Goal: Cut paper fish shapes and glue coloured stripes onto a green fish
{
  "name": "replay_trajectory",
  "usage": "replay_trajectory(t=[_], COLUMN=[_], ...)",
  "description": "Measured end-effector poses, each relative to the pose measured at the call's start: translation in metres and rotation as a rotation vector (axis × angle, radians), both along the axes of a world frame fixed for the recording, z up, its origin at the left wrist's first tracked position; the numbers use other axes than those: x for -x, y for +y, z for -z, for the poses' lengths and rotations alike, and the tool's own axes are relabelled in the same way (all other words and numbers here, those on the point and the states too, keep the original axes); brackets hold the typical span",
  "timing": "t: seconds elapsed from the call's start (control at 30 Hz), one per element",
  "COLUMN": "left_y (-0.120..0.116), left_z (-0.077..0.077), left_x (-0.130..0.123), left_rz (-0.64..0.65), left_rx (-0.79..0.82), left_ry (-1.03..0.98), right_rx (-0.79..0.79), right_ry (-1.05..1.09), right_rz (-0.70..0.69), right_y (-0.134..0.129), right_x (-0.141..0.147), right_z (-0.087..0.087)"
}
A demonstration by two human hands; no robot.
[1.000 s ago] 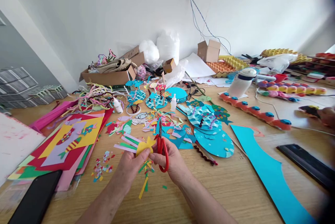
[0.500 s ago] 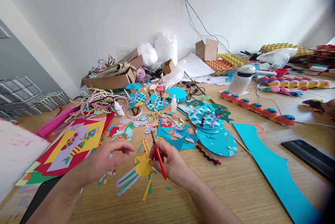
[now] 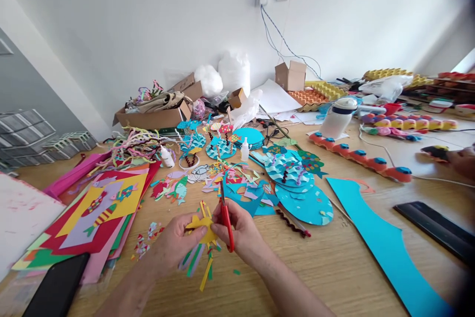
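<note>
My left hand (image 3: 176,240) is closed on the left side of a yellow paper cutout (image 3: 205,225), which looks like a fish, with its thumb lying on top. On the other side, the fingertips of my right hand (image 3: 239,228) pinch the same cutout. That hand also holds red-handled scissors (image 3: 226,218), their blades pointing up and away from me. Under the hands, green and lilac paper strips (image 3: 192,260) lie on the table, and a yellow strip (image 3: 206,274) is nearer to me. Small confetti-like paper bits (image 3: 142,247) lie left of my left hand.
Coloured paper sheets (image 3: 79,230) and a black phone (image 3: 55,285) lie at left. Blue paper scraps (image 3: 241,198) and blue discs (image 3: 304,203) sit beyond my hands. A large blue sheet (image 3: 378,238) is at right. Another person's hand (image 3: 462,163) shows at the right edge.
My left hand has moved right and closed on the yellow cutout, which has turned and lifted a little. The scissors in my right hand have swung more upright.
</note>
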State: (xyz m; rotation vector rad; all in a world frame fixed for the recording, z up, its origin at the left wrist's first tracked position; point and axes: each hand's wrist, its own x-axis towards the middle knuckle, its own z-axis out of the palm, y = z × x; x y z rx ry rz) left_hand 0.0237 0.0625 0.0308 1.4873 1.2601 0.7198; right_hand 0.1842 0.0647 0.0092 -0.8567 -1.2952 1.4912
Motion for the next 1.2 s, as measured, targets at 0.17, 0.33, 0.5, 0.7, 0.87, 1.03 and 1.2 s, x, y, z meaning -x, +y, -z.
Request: replay_trajectory(t=[0.17, 0.33, 0.5, 0.7, 0.87, 1.03, 1.2], left_y=[-0.006, -0.012, -0.015, -0.014, -0.015, -0.014, -0.008], left_z=[0.005, -0.006, -0.022, -0.029, -0.03, -0.023, -0.022], left_x=[-0.003, -0.005, -0.005, -0.004, -0.003, 0.001, 0.004], left_rz=[-0.068, -0.413, -0.539, -0.383, -0.292, -0.24, -0.263], left_rx=[0.074, 0.147, 0.122, 0.029, 0.04, -0.036, -0.338], left_ry=[-0.19, -0.374, -0.467, -0.376, -0.324, -0.235, -0.056], right_rx=[0.036, -0.003, -0.094, -0.048, -0.038, 0.064, 0.116], right_ry=[0.084, -0.064, -0.195, -0.145, -0.112, 0.046, 0.18], right_rz=[-0.024, -0.042, -0.151, -0.284, -0.343, -0.242, -0.119], right_y=[-0.001, -0.001, -0.005, -0.011, -0.011, -0.007, -0.004], right_x=[-0.001, -0.003, -0.001, 0.001, -0.001, -0.001, -0.001], right_z=[-0.004, -0.005, -0.005, 0.0, 0.003, -0.001, -0.003])
